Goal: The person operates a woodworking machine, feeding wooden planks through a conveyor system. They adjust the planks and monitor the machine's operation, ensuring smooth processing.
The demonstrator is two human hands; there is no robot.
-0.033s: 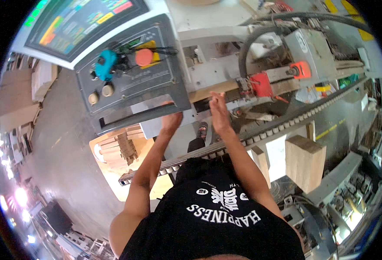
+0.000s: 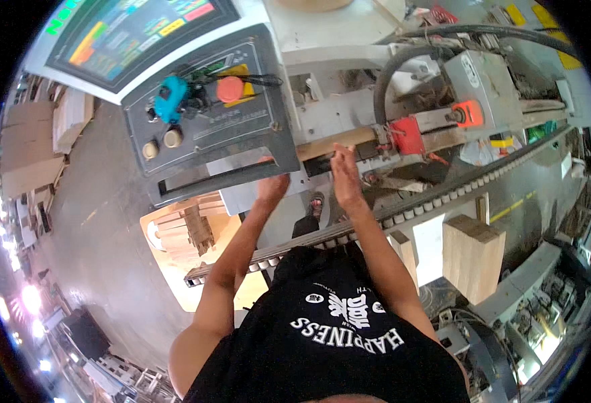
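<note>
My left hand [image 2: 273,189] reaches under the handle of the grey control panel [image 2: 208,131]. The panel hides most of its fingers, so what they touch does not show. To its right, my right hand [image 2: 346,176] is raised with its fingers extended and a little bent. Their tips come up to the near edge of a narrow wooden strip [image 2: 339,142], and whether they touch it is hard to tell. The strip lies along the machine bed, its left end behind the panel and its right end by a red clamp-like block [image 2: 406,136].
A teal device [image 2: 171,99] and a red push button [image 2: 230,88] are on the panel. A roller rail [image 2: 416,211] runs between me and the machine. Wooden blocks [image 2: 471,258] stand at the right; stacked wood pieces [image 2: 188,232] lie at the left. A black hose [image 2: 382,87] arches behind the strip.
The whole view has shifted slightly, so the panel and machine appear a little farther right. Both hands stay in nearly the same place beside them.
</note>
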